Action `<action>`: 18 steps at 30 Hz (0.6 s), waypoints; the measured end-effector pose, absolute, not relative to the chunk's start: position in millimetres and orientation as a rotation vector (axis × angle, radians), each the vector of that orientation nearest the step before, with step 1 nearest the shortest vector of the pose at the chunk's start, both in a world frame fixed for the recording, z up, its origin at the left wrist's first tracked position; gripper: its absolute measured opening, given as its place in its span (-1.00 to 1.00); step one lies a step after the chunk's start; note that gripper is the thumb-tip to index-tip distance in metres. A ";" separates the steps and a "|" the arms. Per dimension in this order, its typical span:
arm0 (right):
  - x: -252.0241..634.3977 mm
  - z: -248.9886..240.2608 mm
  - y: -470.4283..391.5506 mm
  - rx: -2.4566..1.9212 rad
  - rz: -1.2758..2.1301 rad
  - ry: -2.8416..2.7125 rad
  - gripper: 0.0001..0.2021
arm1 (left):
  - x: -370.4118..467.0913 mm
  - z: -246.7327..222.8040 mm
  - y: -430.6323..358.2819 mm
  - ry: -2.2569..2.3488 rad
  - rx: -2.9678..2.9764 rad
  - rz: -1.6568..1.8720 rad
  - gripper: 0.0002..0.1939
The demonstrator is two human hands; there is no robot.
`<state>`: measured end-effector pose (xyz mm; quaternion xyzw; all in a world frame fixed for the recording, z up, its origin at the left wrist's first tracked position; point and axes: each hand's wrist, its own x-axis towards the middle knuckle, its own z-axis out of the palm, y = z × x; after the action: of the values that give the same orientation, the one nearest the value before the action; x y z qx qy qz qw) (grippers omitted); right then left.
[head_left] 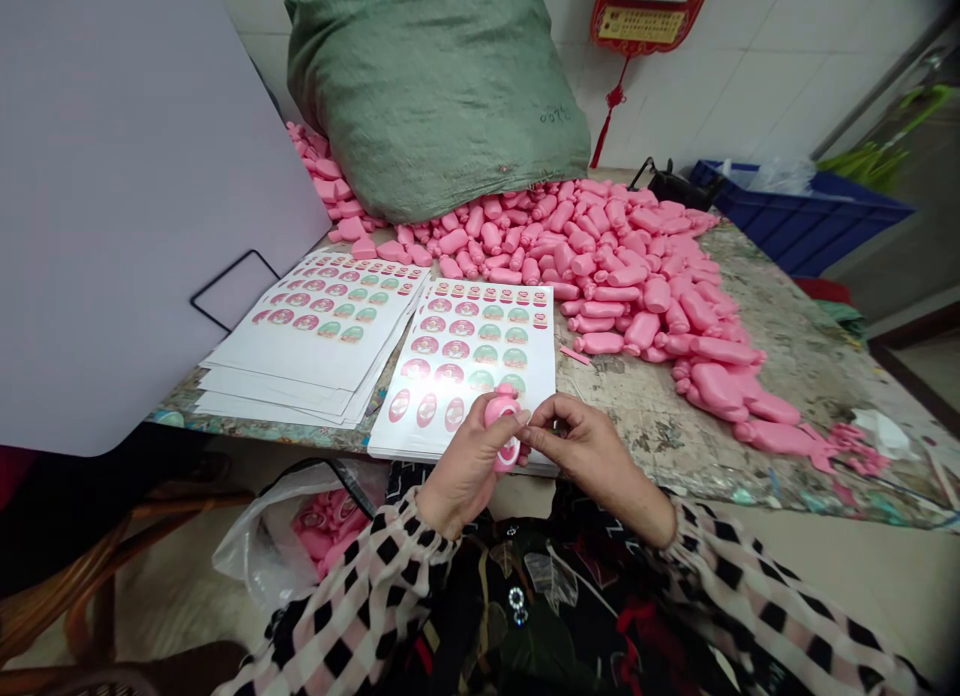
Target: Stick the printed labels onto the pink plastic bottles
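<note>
A small pink bottle [502, 408] is held in my left hand [466, 468], its labelled face turned up. My right hand [589, 454] touches the bottle's right side with thumb and forefinger pinched; whether anything is between those fingertips is too small to tell. Just beyond my hands lies a stack of sticker sheets [480, 321] with pink, green and red-and-cream labels. A second, fanned stack of sheets [300, 351] lies to its left. The large heap of pink bottles [600, 246] spreads behind and to the right.
A green sack [442, 86] rests on the heap. At the back right is a blue crate [810, 221]. A pale panel [142, 196] stands at the left. Below the table edge, a clear plastic bag [262, 546] holds pink bottles. Pink scraps [855, 448] lie at the right.
</note>
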<state>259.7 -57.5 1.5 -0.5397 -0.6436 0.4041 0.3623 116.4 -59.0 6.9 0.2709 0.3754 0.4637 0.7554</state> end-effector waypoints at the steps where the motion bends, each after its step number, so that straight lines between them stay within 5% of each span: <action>1: 259.9 1.4 -57.2 -1.391 1.050 -1.666 -0.84 | 116.5 6.7 -59.1 0.834 0.613 1.017 -0.65; 12: 257.3 6.0 -58.1 -1.393 1.101 -1.725 -0.79 | 111.7 1.7 -60.4 0.954 0.867 0.965 -0.61; 18: 275.0 10.0 -52.4 -1.558 0.792 -1.725 -0.79 | 101.5 5.1 -56.6 0.996 0.938 1.186 -0.68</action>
<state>275.0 -52.4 10.0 -0.5975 -0.6616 0.3036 0.3364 101.5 -56.6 5.1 0.4076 0.4327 0.5152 0.6174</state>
